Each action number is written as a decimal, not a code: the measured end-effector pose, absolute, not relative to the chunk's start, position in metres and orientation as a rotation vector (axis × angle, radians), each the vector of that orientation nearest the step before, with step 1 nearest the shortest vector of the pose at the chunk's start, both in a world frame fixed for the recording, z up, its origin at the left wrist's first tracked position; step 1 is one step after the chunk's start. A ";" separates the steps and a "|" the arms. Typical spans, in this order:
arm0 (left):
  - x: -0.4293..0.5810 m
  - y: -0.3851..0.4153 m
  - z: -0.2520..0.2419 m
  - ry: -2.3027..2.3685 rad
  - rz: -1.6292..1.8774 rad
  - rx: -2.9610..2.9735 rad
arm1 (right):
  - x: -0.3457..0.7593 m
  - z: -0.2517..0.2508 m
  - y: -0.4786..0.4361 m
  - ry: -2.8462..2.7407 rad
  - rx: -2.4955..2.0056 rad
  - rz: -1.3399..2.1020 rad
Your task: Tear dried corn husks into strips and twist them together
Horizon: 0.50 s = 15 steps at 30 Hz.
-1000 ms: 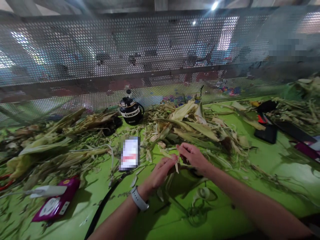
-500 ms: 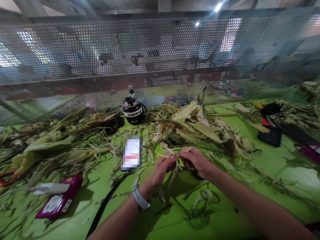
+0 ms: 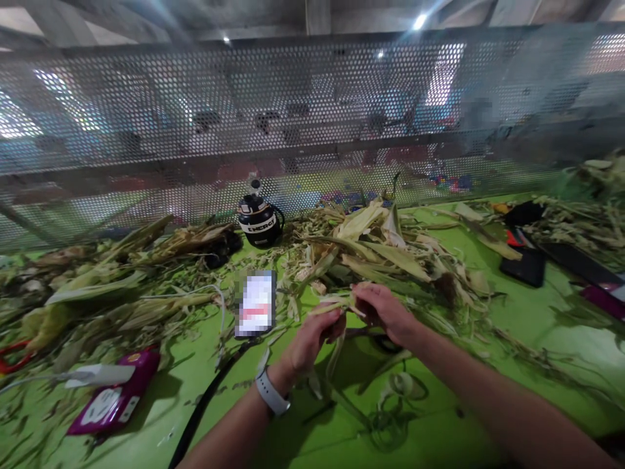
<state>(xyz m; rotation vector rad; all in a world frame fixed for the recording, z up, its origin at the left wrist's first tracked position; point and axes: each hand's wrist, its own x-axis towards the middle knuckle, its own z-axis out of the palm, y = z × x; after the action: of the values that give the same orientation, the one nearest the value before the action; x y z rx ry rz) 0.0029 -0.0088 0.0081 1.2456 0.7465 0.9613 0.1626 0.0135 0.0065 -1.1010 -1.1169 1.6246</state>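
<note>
My left hand (image 3: 315, 335), with a pale watch band on its wrist, pinches strips of corn husk (image 3: 336, 301) between thumb and fingers. Close beside it on the right, my right hand (image 3: 383, 309) is closed on the same pale strips, its thumb and forefinger at their right end. Just beyond both hands lies a heap of dry corn husks (image 3: 375, 244). Beneath the hands, more loose strips hang or lie over the green table (image 3: 273, 436). A small roll of husk and a clear greenish coil (image 3: 388, 426) sit nearer to me.
A phone (image 3: 256, 303) with a lit, blurred screen lies left of my hands. Behind it stands a black jug (image 3: 260, 221) marked ENERGY. A purple power block (image 3: 117, 394) with a white plug is at left. A dark phone (image 3: 522, 266) lies right. Perforated metal screen (image 3: 293, 98) closes the back.
My hands have drawn slightly apart, with the husk strips now stretched between them. The left hand has turned a little. Other shifts come from a small camera movement.
</note>
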 end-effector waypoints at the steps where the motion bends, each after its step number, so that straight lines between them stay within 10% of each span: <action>1: 0.002 -0.008 0.009 0.765 0.948 1.323 | 0.164 0.007 0.014 -1.099 -1.095 1.652; 15: 0.002 -0.001 0.002 0.903 1.017 1.830 | 0.164 0.006 0.009 -1.387 -1.085 1.267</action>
<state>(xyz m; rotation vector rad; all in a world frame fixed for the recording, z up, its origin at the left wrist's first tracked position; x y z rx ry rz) 0.0018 -0.0009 0.0015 1.8298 0.9026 1.0169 0.1641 0.0090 0.0060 -1.0849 -1.3865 1.2666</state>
